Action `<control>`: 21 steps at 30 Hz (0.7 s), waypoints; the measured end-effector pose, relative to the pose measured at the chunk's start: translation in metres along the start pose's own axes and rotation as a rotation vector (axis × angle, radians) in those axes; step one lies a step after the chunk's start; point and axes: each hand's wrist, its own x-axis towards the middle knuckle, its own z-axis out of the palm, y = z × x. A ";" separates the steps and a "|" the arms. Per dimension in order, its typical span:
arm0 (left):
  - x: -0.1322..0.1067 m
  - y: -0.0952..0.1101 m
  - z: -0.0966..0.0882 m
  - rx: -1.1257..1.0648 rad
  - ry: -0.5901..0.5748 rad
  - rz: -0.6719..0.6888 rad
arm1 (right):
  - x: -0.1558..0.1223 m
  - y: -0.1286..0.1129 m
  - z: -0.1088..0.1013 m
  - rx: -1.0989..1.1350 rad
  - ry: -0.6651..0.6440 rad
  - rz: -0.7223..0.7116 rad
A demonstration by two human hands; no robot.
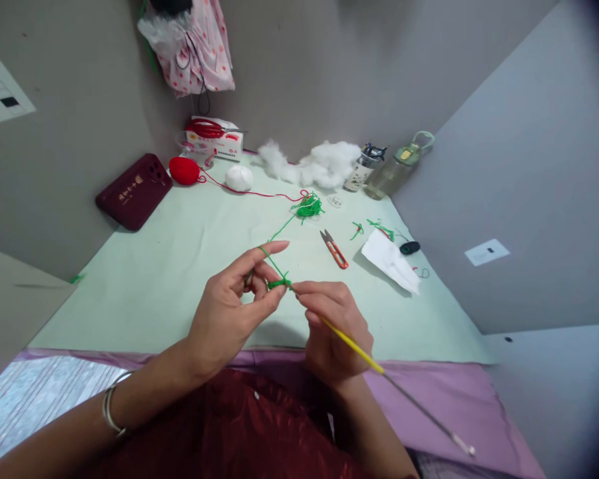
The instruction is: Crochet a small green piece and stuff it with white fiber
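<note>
Between thumb and fingers, my left hand [234, 299] pinches a small piece of green crochet work [278, 283]. A green strand runs over its raised index finger and back to a loose tangle of green yarn [309, 207]. My right hand [337, 326] is closed around a crochet hook [354, 346] with a yellow grip and a long grey shaft that points down to the right. The hook's tip meets the crochet work, though the fingers partly hide it. Thread snips [335, 251] with orange handles lie just beyond my right hand.
Behind the hands are a red yarn ball [184, 171], a white ball [239, 178], white stuffing [324, 163], a pen cup [360, 171] and a green bottle [394, 169]. A dark red phone [136, 191] leans at left; white paper [390, 261] lies at right. Walls enclose the table.
</note>
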 end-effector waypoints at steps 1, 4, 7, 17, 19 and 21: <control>-0.001 0.000 0.001 0.026 0.021 0.033 | 0.001 0.000 -0.001 0.015 -0.010 0.014; -0.003 0.001 0.003 0.052 0.026 0.062 | -0.001 0.001 -0.001 -0.033 -0.040 -0.027; -0.002 0.000 0.002 -0.053 -0.041 -0.041 | -0.009 0.003 0.002 -0.128 -0.030 -0.093; 0.010 0.003 -0.010 -0.598 -0.237 -0.428 | 0.001 0.002 0.001 0.190 0.089 0.270; 0.010 0.004 -0.010 -0.577 -0.205 -0.379 | 0.007 0.002 0.001 0.383 0.148 0.411; 0.008 0.003 -0.009 -0.532 -0.217 -0.328 | 0.010 0.002 0.003 0.487 0.148 0.477</control>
